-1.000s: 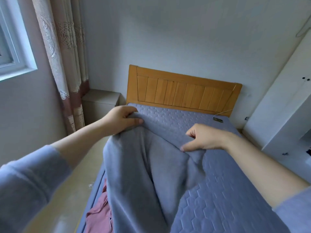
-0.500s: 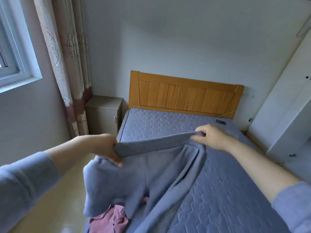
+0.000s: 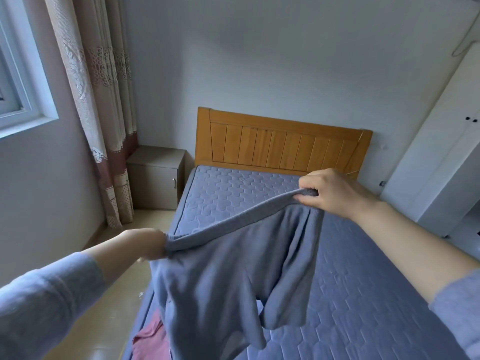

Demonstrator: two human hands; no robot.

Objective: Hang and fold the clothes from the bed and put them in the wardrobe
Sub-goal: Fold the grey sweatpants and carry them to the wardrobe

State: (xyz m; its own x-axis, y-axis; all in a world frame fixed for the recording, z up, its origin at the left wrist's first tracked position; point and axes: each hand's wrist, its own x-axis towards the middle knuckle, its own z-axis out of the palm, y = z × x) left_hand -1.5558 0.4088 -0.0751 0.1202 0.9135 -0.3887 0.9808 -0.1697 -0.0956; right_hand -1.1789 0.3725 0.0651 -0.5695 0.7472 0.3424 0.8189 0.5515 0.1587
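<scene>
A grey-blue knit garment (image 3: 233, 276) hangs stretched by its ribbed edge above the bed (image 3: 363, 294). My left hand (image 3: 145, 245) grips one end of that edge, out past the bed's left side. My right hand (image 3: 330, 193) pinches the other end, higher, over the upper part of the mattress. The garment's body droops down, its lower folds touching the quilted blue cover. A pink garment (image 3: 150, 341) lies crumpled at the bed's near left edge, partly hidden by the grey one. The white wardrobe (image 3: 446, 152) stands to the right.
A wooden headboard (image 3: 283, 146) stands against the far wall. A grey bedside cabinet (image 3: 155, 175) sits in the left corner beside a patterned curtain (image 3: 96, 100) and a window (image 3: 20, 81). Beige floor (image 3: 104, 294) runs along the bed's left side.
Both hands pulled apart and lifted the garment off the bed; its ribbed edge is now taut between them. My left hand moved down and left, my right hand up and right.
</scene>
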